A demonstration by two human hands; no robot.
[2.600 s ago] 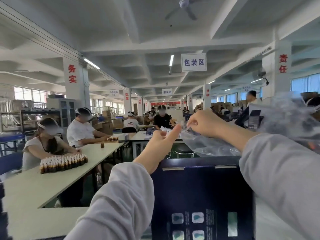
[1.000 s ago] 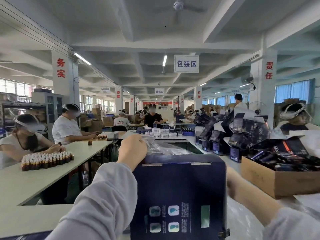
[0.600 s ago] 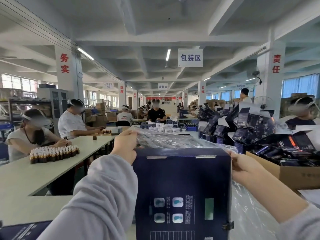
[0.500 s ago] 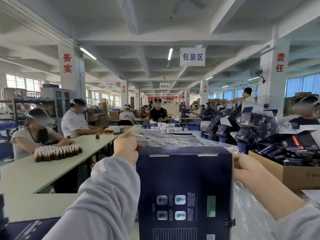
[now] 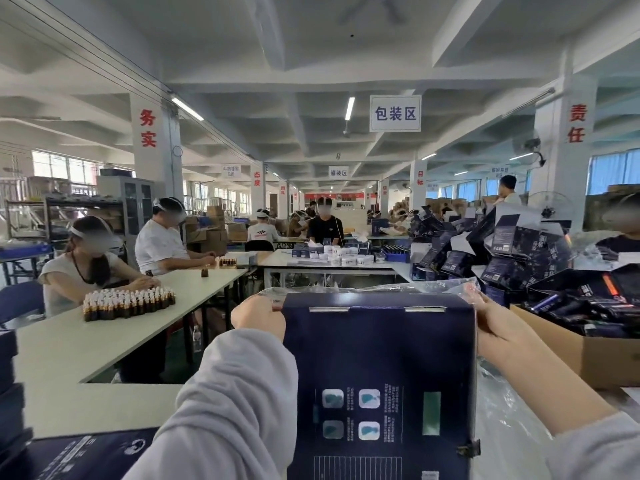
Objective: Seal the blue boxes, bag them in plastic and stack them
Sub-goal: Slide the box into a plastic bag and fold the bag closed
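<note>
- The dark blue rectangular cardboard box [image 5: 377, 375] stands upright in the near centre, printed face towards the camera and tabbed edge uppermost. Its base is out of view, so I cannot tell what it rests on.
- The clear thin plastic bag [image 5: 363, 291] lies crumpled across the box's top edge, and more film shows down the box's right side.
- The left hand [image 5: 258, 315] is curled at the box's top left corner, gripping the bag's edge there. The right hand [image 5: 491, 327] pinches the film at the top right corner, with fingertips showing through the plastic.
- By my judgement the box is stiff, flat-sided and fairly light, so it should bear a bag drawn over it without buckling. The film is most likely to snag or tear on the box's sharp corners.
- The bag looks limp, slick and clingy. It is best held at its mouth, one side in each hand and spread wider than the box, much as the hands are placed now.
- To lift the bagged box, hold the side walls through the film, not the film alone, which may slip.
- A brown cardboard carton [image 5: 595, 355] of dark packages sits just right of the box. A second dark blue box [image 5: 79, 455] lies flat at the near left on the white table [image 5: 69, 358].
</note>
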